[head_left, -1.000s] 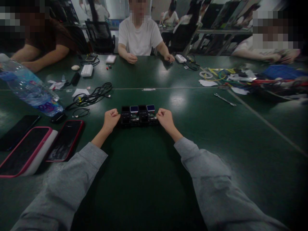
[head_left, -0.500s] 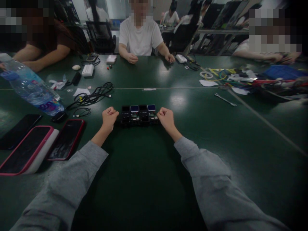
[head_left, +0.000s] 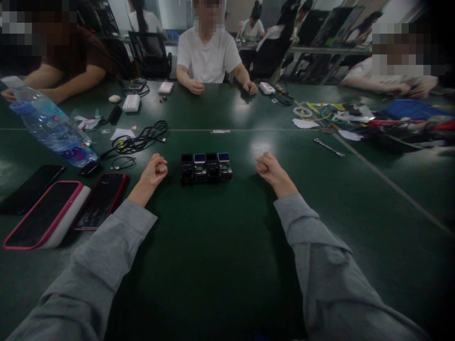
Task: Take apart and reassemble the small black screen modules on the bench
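Note:
In the middle of the green table stands a row of several small electronic modules (head_left: 206,167), side by side. Some are black; others bear a small screen in a white frame with a bare circuit board below. To the left of the row is my left hand (head_left: 155,171), closed in a fist and apart from the modules. My right hand (head_left: 271,169) hovers off the right end with a wider gap, its fingers curled in. Nothing shows in either hand.
Phones (head_left: 42,215) lie at left, near plastic bottles (head_left: 57,130) and a coiled black cable (head_left: 142,138). A wrench (head_left: 329,147) and a heap of wires (head_left: 387,118) are at right. People sit across the green table (head_left: 213,265).
Both hands have moved outward from the row of modules, the right one farther. The modules stay in their row on the table.

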### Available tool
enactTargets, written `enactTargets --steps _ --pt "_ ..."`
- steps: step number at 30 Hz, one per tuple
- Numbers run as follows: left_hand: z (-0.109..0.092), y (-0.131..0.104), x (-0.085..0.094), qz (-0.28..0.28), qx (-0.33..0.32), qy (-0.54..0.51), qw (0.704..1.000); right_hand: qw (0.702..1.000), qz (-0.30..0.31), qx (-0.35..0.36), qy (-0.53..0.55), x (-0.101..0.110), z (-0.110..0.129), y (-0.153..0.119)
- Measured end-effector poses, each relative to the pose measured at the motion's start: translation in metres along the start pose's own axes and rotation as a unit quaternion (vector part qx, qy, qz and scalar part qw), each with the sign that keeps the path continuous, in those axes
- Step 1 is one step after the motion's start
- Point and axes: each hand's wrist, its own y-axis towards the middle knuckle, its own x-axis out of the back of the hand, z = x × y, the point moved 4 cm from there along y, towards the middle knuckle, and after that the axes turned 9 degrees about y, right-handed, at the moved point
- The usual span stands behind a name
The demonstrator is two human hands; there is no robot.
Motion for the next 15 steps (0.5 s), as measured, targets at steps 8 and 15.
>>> enactTargets --steps 8,15 --pt "-0.011 -0.018 0.006 0.09 0.033 -0.06 0.994 0.999 -0.009 -0.02 0.032 0.004 0.012 -0.02" --pt "-0.024 -0.009 0.035 0.009 -0.144 -0.104 0.984 0.993 -0.012 0.04 0.107 -0.005 0.011 -0.018"
